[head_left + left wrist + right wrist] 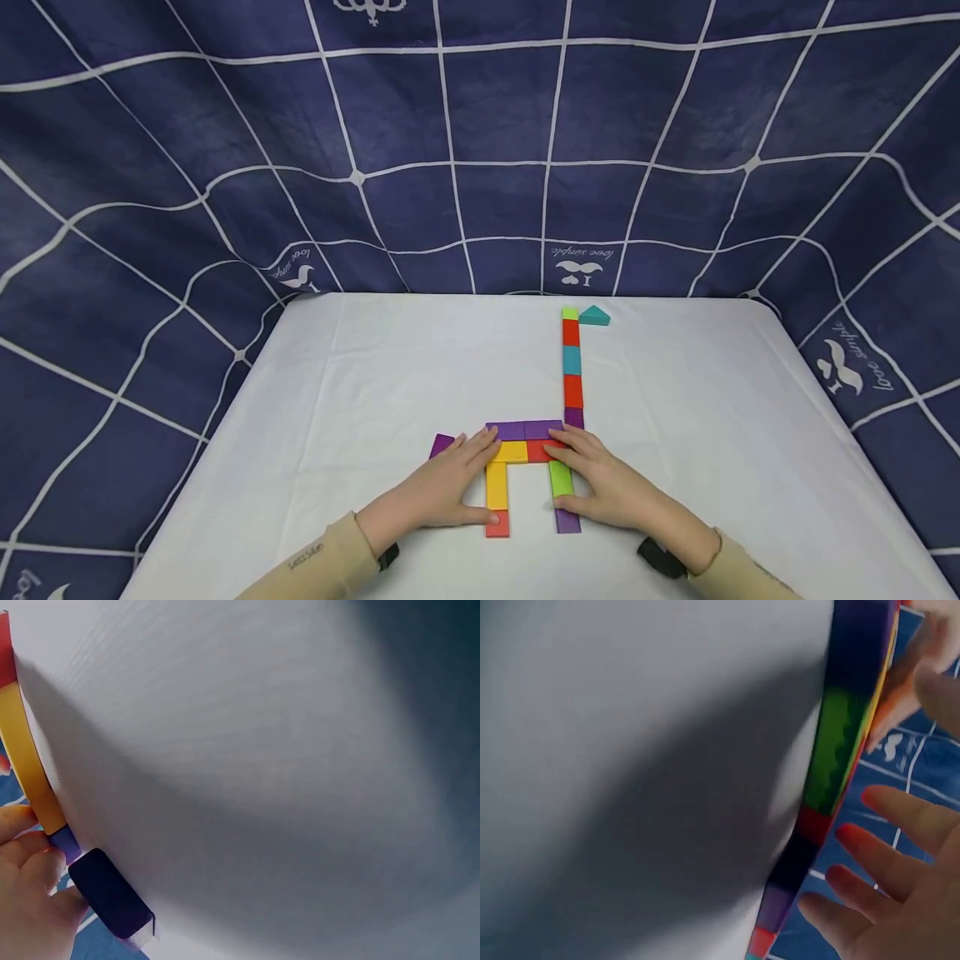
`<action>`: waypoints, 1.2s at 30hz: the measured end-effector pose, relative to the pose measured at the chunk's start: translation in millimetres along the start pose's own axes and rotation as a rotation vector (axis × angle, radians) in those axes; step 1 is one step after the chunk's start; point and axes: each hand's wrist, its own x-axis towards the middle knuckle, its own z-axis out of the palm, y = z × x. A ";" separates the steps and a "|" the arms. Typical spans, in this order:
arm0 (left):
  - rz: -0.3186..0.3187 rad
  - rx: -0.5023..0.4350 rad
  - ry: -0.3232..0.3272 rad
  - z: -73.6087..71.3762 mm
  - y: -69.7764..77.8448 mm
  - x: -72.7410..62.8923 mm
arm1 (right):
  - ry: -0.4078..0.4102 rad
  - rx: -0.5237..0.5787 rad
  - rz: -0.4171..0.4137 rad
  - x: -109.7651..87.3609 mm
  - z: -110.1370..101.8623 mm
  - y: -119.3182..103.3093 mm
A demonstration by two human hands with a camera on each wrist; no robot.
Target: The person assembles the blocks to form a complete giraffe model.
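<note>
My left hand (444, 487) lies palm down with fingers stretched, its fingertips at the left end of a yellow block (513, 452) and a purple block (507, 431). Its thumb touches a red block (497, 528) below an upright-running yellow block (497, 483). Opposite, the fairly straight fingers of my right hand (611, 485) touch the right end of the purple row and a red block (536, 452). The right thumb rests where a green block (559, 477) meets a lower purple block (567, 523). All these blocks lie flat, forming two rows with two legs.
From the right corner, a column of blocks runs away from me: purple (573, 417), red (573, 390), blue (572, 360), red again and green. A teal triangular block (595, 316) adjoins its far end. Beside the left fingers is a separate dark purple block (441, 445).
</note>
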 end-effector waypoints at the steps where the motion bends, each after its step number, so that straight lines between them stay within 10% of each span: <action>1: -0.006 0.000 -0.004 -0.7 0.0 0.4 | -0.020 -0.003 -0.006 -1.8 1.9 -1.2; 36: -0.058 -0.024 -0.006 -0.8 6.6 1.6 | -0.158 0.011 -0.004 -4.8 2.2 5.7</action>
